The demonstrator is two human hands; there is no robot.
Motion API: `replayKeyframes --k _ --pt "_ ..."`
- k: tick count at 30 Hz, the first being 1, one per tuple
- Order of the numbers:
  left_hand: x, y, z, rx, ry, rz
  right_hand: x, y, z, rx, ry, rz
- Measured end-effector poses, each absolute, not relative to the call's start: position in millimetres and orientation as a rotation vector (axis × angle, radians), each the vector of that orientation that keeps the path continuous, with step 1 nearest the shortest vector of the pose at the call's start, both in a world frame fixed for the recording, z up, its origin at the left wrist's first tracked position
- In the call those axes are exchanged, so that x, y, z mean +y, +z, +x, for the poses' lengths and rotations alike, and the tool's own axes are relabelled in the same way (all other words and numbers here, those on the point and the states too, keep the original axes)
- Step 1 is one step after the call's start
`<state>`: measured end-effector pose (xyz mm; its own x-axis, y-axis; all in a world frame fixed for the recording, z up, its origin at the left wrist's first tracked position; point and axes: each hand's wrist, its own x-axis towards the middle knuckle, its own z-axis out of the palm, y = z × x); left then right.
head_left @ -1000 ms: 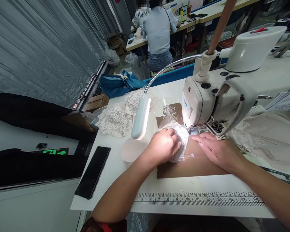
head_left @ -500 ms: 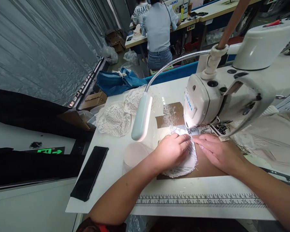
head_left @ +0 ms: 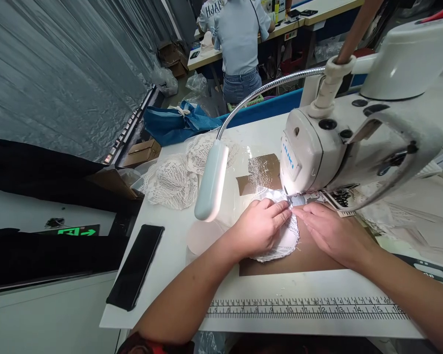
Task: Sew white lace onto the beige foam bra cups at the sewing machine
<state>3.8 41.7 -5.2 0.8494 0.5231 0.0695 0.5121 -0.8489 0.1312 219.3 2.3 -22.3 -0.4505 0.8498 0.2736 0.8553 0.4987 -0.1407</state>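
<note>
A white lace cup piece (head_left: 286, 243) lies under the needle area of the white sewing machine (head_left: 306, 152). My left hand (head_left: 262, 223) rests on top of the piece, fingers together and pressing it down near the needle. On the right, my right hand (head_left: 330, 231) lies low over the brown board (head_left: 306, 258), its fingers stretched forward and the fingertips at the piece's right edge. The needle and presser foot are partly hidden by the machine head and my fingertips.
More lace pieces (head_left: 173, 182) lie left of the lamp head (head_left: 211, 182). A black phone (head_left: 136, 268) is at the table's left, and a ruler strip (head_left: 302, 309) runs along the front edge. Sheer fabric (head_left: 421, 206) lies right. A person (head_left: 239, 44) sits beyond the table.
The lace piece has shifted slightly away from me, further under the machine head, with my left hand on it. The camera view has also shifted a little.
</note>
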Motion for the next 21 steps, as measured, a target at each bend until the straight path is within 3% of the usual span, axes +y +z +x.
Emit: replayKeyframes --k 7,21 --pt "42.9 -4.4 2.6 0.793 0.158 2.883 1.7 -22.9 218.2 -2.416 -0.11 -1.415" --pt "44.8 -6.0 3.2 0.787 0.346 2.854 -2.2 -44.3 230.1 -2.382 0.05 -1.352"
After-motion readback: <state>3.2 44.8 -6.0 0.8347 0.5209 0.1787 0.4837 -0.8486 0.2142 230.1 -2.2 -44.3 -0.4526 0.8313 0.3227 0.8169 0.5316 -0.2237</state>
